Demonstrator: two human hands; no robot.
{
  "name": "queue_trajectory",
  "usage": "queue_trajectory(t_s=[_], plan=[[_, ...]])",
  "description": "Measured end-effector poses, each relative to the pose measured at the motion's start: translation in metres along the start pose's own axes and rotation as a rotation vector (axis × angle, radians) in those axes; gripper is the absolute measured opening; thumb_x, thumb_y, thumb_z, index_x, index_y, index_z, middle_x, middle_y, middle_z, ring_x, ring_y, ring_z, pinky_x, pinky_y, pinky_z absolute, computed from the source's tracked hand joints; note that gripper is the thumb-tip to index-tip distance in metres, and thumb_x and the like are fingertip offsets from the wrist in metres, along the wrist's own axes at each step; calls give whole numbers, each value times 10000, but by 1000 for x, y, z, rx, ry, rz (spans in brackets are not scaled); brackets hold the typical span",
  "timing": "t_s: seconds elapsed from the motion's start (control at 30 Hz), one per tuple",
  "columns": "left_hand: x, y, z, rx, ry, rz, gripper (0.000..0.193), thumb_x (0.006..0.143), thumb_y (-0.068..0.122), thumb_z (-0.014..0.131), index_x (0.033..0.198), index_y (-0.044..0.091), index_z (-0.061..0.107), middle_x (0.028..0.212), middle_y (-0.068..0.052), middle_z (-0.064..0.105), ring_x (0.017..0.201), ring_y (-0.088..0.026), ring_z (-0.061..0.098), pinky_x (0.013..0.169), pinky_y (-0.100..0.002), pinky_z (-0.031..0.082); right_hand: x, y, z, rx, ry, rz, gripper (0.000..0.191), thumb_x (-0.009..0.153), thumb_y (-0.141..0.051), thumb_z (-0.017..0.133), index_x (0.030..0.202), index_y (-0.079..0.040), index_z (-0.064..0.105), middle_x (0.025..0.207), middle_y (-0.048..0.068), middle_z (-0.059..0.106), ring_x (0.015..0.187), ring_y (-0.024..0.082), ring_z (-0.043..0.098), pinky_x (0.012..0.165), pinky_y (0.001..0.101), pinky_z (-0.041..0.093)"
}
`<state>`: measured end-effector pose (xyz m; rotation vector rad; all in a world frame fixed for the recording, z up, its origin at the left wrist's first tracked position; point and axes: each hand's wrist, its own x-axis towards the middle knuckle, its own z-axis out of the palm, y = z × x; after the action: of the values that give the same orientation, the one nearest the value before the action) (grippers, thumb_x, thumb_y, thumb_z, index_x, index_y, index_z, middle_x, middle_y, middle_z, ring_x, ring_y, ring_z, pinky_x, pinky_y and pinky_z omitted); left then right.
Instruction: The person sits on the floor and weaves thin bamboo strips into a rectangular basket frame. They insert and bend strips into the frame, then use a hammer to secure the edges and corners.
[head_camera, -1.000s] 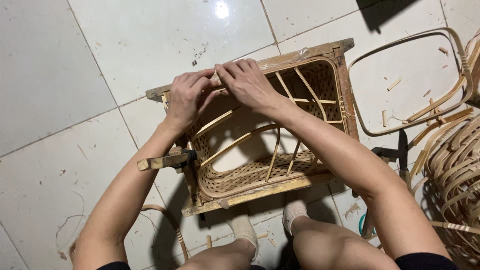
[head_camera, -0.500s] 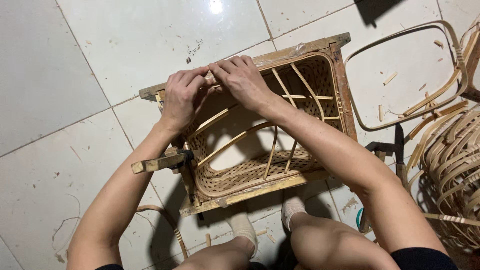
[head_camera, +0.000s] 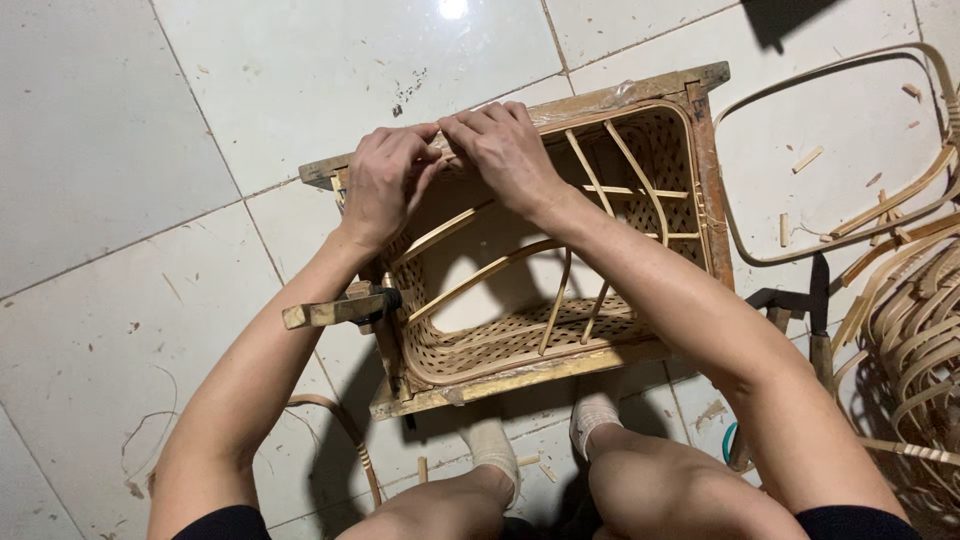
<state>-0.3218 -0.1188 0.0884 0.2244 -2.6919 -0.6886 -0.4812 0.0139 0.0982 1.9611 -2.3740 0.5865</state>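
Here, centre frame: woven basket (head_camera: 520, 340) inside a wooden frame (head_camera: 640, 92) on the tiled floor (head_camera: 120, 150) | my left hand (head_camera: 385, 185) and right hand (head_camera: 505, 150) touch, fingers curled, pinching the basket's upper rim | wooden clamp (head_camera: 335, 310) at left edge | loose cane strips (head_camera: 915, 320) at right.

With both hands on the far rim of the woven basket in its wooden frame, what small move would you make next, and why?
Probably press the rim strip down along the far edge. Both the left hand and right hand pinch the woven basket rim against the wooden frame, and a clamp already grips the left side.
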Motion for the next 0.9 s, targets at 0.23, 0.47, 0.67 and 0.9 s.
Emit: queue_trajectory(t_s=[0.23,0.47,0.67,0.9], plan=[[-1,-7,0,6,-14,34,161,973,159,779,1024,45,677,1230,-98,740,1055,-289,664,948,-442,515,-4,-2,13,-36,-18,-12,406,947,-150,668,1339,-46,640,1308,121,679,1177,266,641,1043,475,479],[-19,1,-9,48,-10,27,144,1010,211,796,1063,103,717,1300,-49,729,1137,-233,682,1001,-404,538,-88,75,-39,305,316,158,217,1076,-159,642,1290,-134,671,1436,108,621,1351,280,575,1190,450,429],[-38,8,-14,87,-22,-33,193,957,208,833,1121,154,746,1300,-55,721,1121,-238,671,971,-390,540,-246,216,-52,250,285,855,208,1056,-129,643,1218,-4,682,1160,176,704,1063,271,697,934,396,564],[-51,-3,-20,19,-61,-82,127,1003,131,843,1107,108,774,1283,-63,713,1149,-228,655,986,-346,524,-373,187,-74,300,147,973,213,1001,-139,669,1180,-32,714,1084,160,731,945,257,727,842,378,575]])
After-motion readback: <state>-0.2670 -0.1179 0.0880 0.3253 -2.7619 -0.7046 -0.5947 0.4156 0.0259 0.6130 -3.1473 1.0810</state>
